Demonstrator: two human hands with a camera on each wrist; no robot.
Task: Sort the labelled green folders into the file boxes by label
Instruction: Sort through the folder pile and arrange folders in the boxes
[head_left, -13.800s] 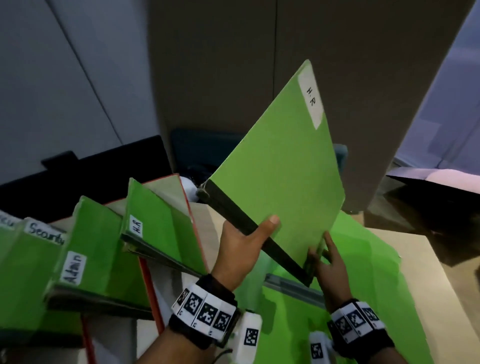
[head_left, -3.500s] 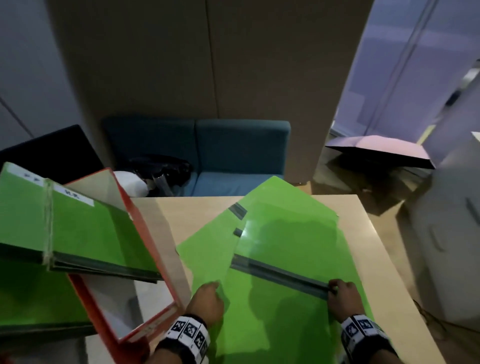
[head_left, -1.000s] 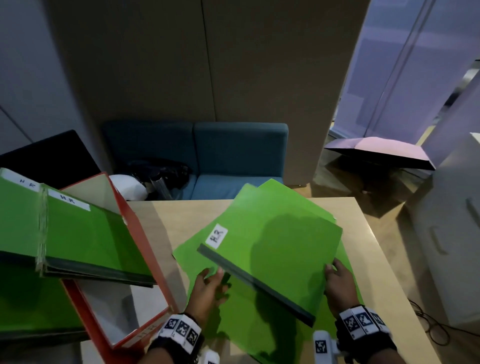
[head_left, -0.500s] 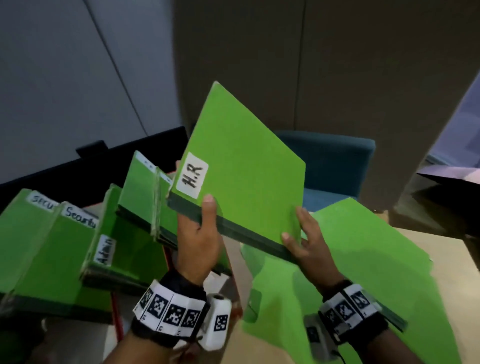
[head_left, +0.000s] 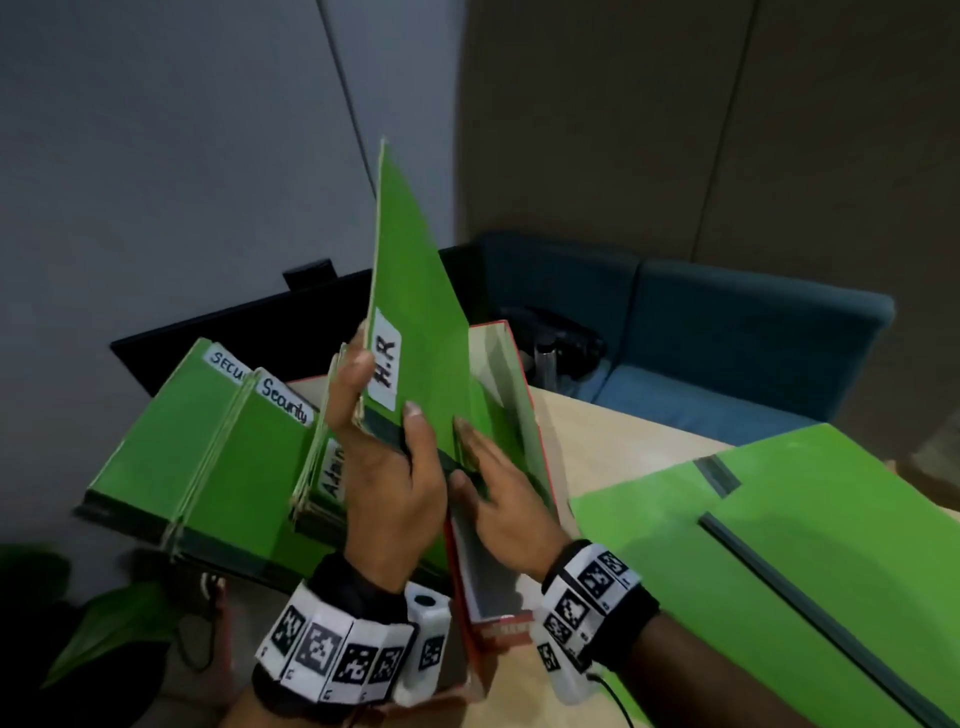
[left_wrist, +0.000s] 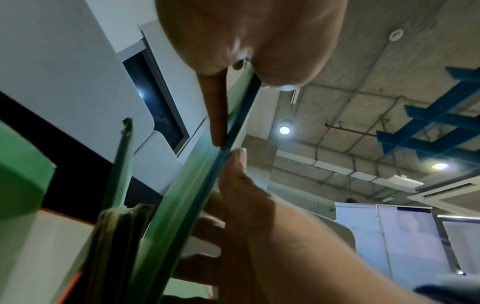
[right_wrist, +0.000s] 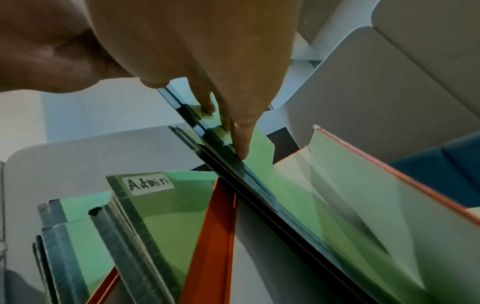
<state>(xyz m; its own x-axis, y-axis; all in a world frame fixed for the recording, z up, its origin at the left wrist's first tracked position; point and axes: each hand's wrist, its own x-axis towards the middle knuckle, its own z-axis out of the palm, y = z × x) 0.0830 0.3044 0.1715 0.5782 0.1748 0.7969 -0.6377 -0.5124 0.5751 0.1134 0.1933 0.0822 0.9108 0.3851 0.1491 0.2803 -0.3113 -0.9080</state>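
**Camera setup**
Scene is viewed from head height, forward and down over the tabletop (head_left: 613, 441). Left wrist view is tilted at the ceiling (left_wrist: 363, 61), right toward the red file box (right_wrist: 215, 236), both very close. H.R folder (head_left: 415, 291) spine is shared by all.

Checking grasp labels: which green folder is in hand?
The H.R folder, upright at the red box: left hand grips its spine, right hand steadies it. Security folders and Admin folder sit filed; others lie flat on the table.
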